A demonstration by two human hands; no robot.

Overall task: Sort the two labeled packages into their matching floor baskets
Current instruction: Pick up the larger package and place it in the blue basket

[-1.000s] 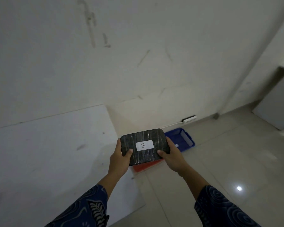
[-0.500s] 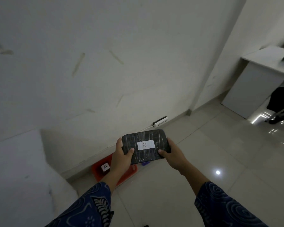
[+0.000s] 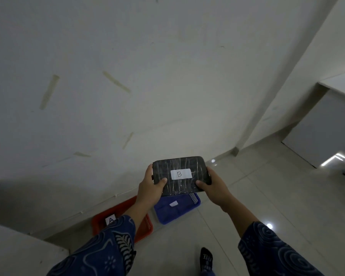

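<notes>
A black wrapped package (image 3: 189, 182) with a white label reading B is held flat in the air between both hands. My left hand (image 3: 150, 186) grips its left end and my right hand (image 3: 212, 187) grips its right end. Directly below it on the floor sits a blue basket (image 3: 175, 211) with a small white tag inside. To its left stands a red basket (image 3: 145, 229), partly hidden by my left sleeve, holding something with a white label reading A (image 3: 110, 220).
Both baskets stand against the white wall (image 3: 147, 86). A white table corner (image 3: 18, 248) juts in at lower left. A white desk (image 3: 327, 124) stands at the right. My socked foot (image 3: 206, 259) is on the tiled floor.
The view has swung down and closer to the baskets. The blue basket now shows under the package, and the red basket has shifted toward the bottom. Both hands keep their hold on the package.
</notes>
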